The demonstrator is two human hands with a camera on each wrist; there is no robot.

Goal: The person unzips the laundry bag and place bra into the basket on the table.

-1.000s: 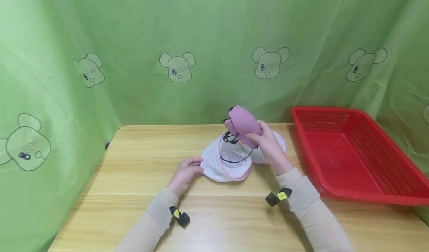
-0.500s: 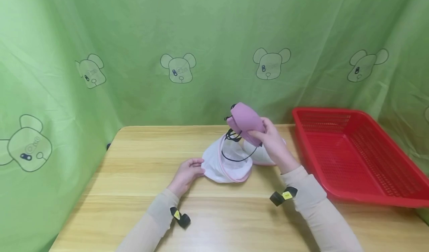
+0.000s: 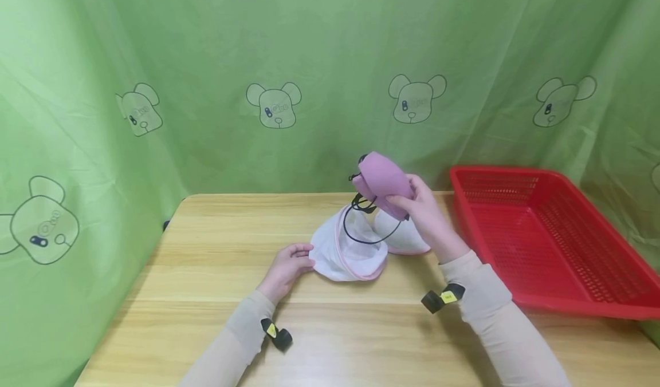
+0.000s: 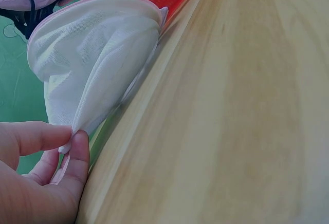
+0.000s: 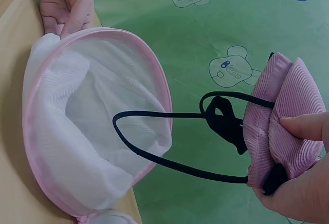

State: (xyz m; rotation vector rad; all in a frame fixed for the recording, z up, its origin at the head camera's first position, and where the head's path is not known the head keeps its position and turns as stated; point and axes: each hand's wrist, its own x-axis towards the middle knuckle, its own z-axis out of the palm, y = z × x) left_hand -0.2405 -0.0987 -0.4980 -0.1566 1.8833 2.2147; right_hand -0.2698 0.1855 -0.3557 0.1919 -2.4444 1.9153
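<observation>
My right hand holds a folded pink ribbed bra above the table, thumb on one side. Its thin black straps hang in a loop in front of the mouth of a white mesh laundry bag. Pink trim rings the bag's open mouth, and its other white half lies behind, to the right. Between thumb and fingers, my left hand pinches the bag's closed left end, as the left wrist view shows. Inside the mouth, the right wrist view shows only mesh.
A red plastic basket stands at the right of the wooden table, near my right forearm. Behind and at both sides hangs a green curtain with bear-head prints.
My right hand has risen a little and moved right with the bra, so its strap loop lifts with it. The left hand and the bag have stayed almost in place.
</observation>
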